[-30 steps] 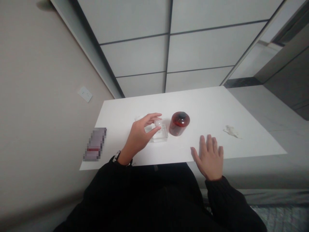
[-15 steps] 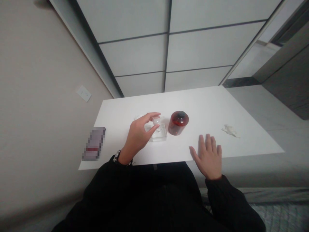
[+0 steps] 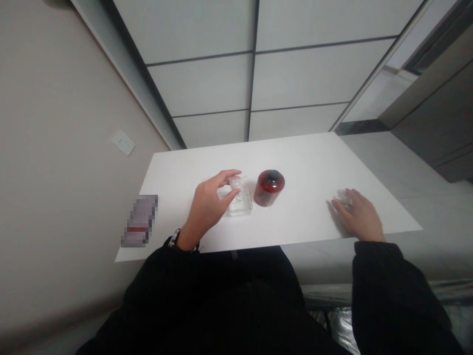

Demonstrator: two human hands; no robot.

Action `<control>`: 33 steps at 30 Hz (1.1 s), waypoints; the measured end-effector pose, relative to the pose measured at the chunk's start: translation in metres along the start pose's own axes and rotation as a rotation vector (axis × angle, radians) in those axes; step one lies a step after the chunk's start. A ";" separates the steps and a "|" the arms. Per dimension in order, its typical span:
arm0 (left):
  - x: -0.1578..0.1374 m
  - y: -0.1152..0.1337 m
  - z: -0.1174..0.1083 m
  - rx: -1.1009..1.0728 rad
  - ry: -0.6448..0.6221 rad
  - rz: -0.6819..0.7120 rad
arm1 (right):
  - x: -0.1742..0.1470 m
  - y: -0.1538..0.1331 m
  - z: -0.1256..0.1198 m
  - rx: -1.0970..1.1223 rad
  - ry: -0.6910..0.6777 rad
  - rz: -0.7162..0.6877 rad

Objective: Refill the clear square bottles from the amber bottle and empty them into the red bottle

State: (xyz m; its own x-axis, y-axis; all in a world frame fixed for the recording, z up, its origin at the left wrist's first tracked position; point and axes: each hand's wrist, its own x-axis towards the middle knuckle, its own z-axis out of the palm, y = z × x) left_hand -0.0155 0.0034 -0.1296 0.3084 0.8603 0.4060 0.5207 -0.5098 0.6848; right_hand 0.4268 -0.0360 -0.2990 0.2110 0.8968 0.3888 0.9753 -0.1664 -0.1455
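Thumb and fingers of my left hand (image 3: 207,204) are closed around a clear rounded stopper (image 3: 235,183) at the top of a low, square clear glass bottle (image 3: 242,209). Whether the stopper sits in the bottle's neck or just above it, I cannot tell. Just right of it stands a red-brown bottle (image 3: 269,191) with a dark cap, untouched. On the right side of the table, my right hand (image 3: 362,214) is closed on a crumpled white tissue (image 3: 343,196), its fingers partly covering it.
The white table (image 3: 303,158) ends close in front of my body. A pixelated, greyish-purple flat item (image 3: 140,220) lies at its left edge. Pale panelled doors (image 3: 207,84) stand behind the table, and a wall with a socket (image 3: 123,142) is on the left.
My right hand has moved right from the table's front edge onto the tissue and closed on it. My left hand keeps its hold on the stopper.
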 end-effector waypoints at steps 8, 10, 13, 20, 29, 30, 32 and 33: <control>0.000 0.000 0.000 0.045 -0.017 0.022 | -0.011 -0.017 -0.007 0.117 -0.002 0.019; 0.000 0.001 0.000 0.058 -0.023 0.020 | -0.015 -0.021 -0.009 0.154 0.014 -0.020; 0.001 0.001 -0.001 0.068 -0.025 0.015 | -0.020 -0.024 -0.009 0.189 0.040 -0.069; 0.000 -0.002 -0.001 0.076 -0.044 -0.029 | -0.024 -0.025 -0.006 0.113 0.049 -0.096; -0.001 -0.002 0.000 0.085 -0.045 -0.036 | -0.068 -0.112 -0.025 0.314 -0.082 -0.245; -0.001 -0.003 0.000 0.087 -0.043 -0.037 | -0.078 -0.133 -0.029 0.352 -0.108 -0.279; -0.002 -0.004 0.001 0.085 -0.036 -0.037 | -0.096 -0.174 -0.036 0.419 -0.190 -0.371; -0.002 -0.004 0.001 0.081 -0.033 -0.036 | -0.104 -0.193 -0.040 0.451 -0.236 -0.434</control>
State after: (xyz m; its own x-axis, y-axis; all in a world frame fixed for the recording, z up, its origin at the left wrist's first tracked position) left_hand -0.0177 0.0040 -0.1336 0.3137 0.8784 0.3605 0.5944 -0.4777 0.6469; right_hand 0.2190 -0.1139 -0.2750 -0.2644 0.9180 0.2956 0.8348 0.3714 -0.4065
